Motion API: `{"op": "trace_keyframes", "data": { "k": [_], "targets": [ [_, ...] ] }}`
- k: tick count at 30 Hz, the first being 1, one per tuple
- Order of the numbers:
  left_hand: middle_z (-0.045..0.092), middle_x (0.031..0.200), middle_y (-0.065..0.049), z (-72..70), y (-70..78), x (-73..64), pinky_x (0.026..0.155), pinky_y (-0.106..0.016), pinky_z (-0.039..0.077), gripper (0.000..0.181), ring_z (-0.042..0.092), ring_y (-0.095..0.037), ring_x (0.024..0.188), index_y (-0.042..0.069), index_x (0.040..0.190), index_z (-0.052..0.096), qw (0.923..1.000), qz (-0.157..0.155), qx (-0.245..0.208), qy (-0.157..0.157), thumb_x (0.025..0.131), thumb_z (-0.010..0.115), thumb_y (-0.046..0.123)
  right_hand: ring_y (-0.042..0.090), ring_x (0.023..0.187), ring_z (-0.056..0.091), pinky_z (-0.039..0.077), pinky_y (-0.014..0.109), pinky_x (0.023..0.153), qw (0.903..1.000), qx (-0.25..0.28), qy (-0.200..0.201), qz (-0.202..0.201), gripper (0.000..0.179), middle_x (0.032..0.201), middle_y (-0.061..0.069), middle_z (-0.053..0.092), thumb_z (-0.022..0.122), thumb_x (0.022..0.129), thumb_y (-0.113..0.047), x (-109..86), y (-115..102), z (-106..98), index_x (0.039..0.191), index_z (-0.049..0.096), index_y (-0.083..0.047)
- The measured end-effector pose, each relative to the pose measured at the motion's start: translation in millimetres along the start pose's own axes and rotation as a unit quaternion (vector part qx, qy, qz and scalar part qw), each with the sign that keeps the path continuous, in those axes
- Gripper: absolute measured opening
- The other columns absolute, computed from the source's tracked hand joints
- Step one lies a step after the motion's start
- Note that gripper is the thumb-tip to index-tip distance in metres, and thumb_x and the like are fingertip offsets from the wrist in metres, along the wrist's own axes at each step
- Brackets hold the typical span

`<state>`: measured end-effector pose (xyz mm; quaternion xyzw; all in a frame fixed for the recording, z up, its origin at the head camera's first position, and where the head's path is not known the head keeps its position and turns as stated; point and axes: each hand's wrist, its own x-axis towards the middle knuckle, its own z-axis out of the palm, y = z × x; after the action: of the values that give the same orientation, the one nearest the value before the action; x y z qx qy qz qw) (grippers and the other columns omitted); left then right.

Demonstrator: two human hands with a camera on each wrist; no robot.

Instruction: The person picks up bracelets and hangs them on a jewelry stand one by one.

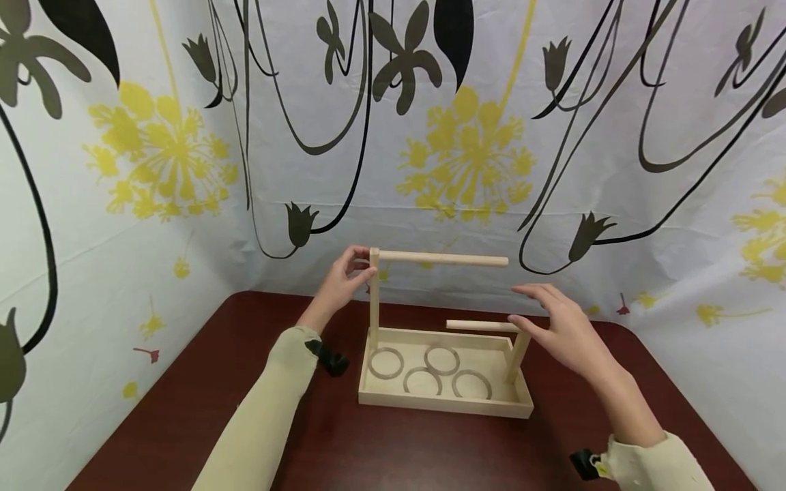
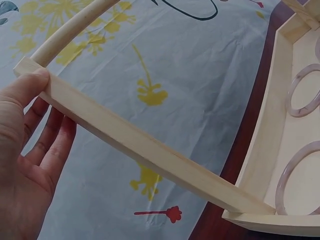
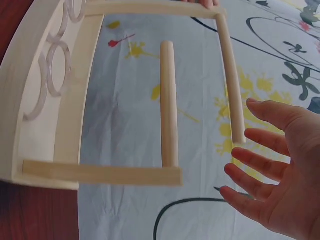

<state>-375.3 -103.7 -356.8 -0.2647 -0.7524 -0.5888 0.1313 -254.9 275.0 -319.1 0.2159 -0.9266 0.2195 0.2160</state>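
A light wooden tray stand [image 1: 445, 408] sits on the table, with a tall post [image 1: 374, 300] at its left end and a shorter post [image 1: 518, 358] at its right. Each post carries a horizontal rod; the upper rod [image 1: 445, 258] is longer than the lower rod [image 1: 482, 326]. My left hand [image 1: 339, 283] grips the top of the tall post, thumb on the near face and fingers behind, as the left wrist view shows. My right hand [image 1: 568, 334] hovers by the short post with fingers apart, holding nothing. Several pale bangles [image 1: 442, 359] lie flat in the tray.
The dark red-brown table [image 1: 393, 450] extends around the tray. Behind and at both sides hangs a white cloth [image 1: 368, 184] printed with flowers and vines. A dark wrist strap device [image 1: 331, 360] is on the left sleeve, another [image 1: 585, 465] by the right.
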Motion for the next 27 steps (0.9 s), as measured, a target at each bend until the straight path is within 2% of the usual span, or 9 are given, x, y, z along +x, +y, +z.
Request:
{"op": "trace_keyframes", "data": {
  "k": [4,13,21,27],
  "targets": [
    [0.057,0.127,-0.027,-1.0,1.4,2.7,0.085,-0.040,0.054,0.033,0.059,-0.045,0.117,-0.002,0.129,0.052,0.9999,0.000,0.003,-0.010,0.098,0.061,0.006,0.037,0.122,0.055,0.048,0.059,0.094,0.9998,0.016,0.001,0.009,0.050,0.134,0.014,0.058,0.071,0.094,-0.027,-0.6,-6,4,0.138,0.056,-0.008],
    [0.058,0.127,-0.024,-4.5,0.4,4.2,0.086,-0.039,0.054,0.034,0.060,-0.041,0.116,-0.001,0.130,0.053,0.9998,-0.008,0.013,-0.013,0.098,0.062,0.007,0.035,0.120,0.059,0.054,0.055,0.089,0.9987,0.050,0.006,-0.001,0.046,0.132,0.012,0.061,0.071,0.094,-0.028,3.2,-18,13,0.136,0.058,-0.012],
    [0.057,0.127,-0.026,-4.9,-0.2,4.5,0.090,-0.052,0.053,0.033,0.060,-0.043,0.115,-0.002,0.129,0.053,0.9999,-0.005,0.009,-0.013,0.098,0.062,0.006,0.034,0.120,0.060,0.052,0.055,0.094,0.9965,0.083,0.005,-0.005,0.045,0.131,0.012,0.063,0.072,0.093,-0.024,2.4,-25,23,0.134,0.060,-0.010],
    [0.057,0.127,-0.026,-4.4,0.4,4.6,0.086,-0.045,0.055,0.035,0.059,-0.044,0.116,-0.003,0.130,0.053,0.9999,-0.007,0.007,-0.013,0.098,0.062,0.006,0.031,0.117,0.062,0.053,0.050,0.095,0.9954,0.094,0.008,-0.013,0.044,0.129,0.011,0.065,0.073,0.092,-0.020,1.1,-28,31,0.132,0.061,-0.009]
  ]
}}
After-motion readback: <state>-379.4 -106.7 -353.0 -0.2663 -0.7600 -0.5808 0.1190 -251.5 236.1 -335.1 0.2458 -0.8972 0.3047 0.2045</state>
